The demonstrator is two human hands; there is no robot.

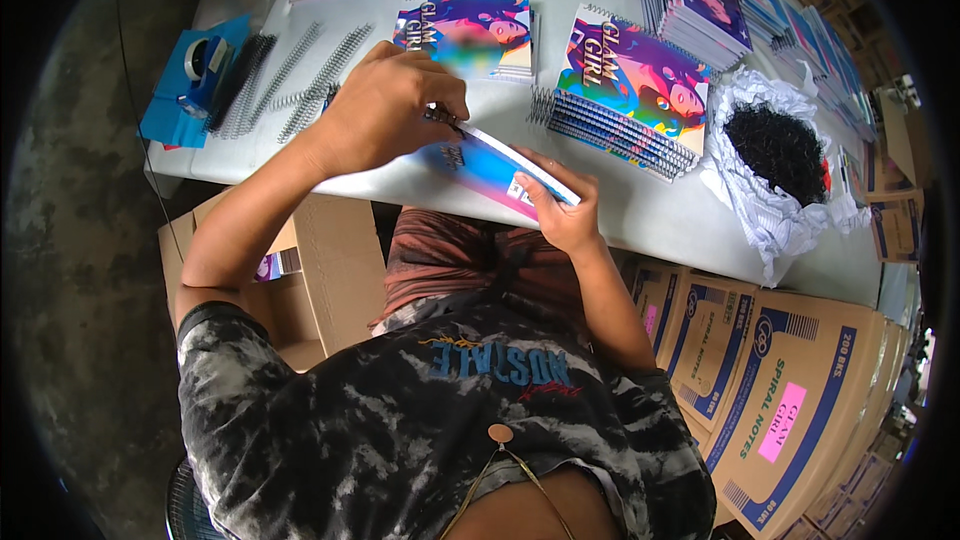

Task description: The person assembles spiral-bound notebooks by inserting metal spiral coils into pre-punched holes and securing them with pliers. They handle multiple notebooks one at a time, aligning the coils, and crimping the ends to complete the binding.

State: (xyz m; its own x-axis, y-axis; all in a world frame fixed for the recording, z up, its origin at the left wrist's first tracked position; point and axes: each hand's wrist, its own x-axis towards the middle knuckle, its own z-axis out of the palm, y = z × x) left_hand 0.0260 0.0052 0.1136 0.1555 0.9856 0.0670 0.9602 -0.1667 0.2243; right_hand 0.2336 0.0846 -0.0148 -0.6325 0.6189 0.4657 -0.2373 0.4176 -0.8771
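Note:
My right hand (568, 202) grips a notebook (500, 178) by one end, thumb on its blue-and-pink cover. The notebook is tilted at the table's near edge, its white page edges facing up. My left hand (395, 105) is closed at the notebook's other end, where a bit of dark spiral wire (438, 113) shows under the fingers; the rest of the wire is hidden. Just beyond lies a small stack of colourful notebooks (500, 30). To the right stands a taller stack of spiral notebooks (635, 75). Loose spiral wires (325, 75) lie left of my left hand.
A tape dispenser (200, 75) sits on a blue sheet at the table's left. White crumpled plastic (735, 165) holds black wire scraps (775, 152) at the right. Notebook stacks (690, 5) line the far side. Cardboard boxes (780, 390) stand below right; an open box (335, 260) is below left.

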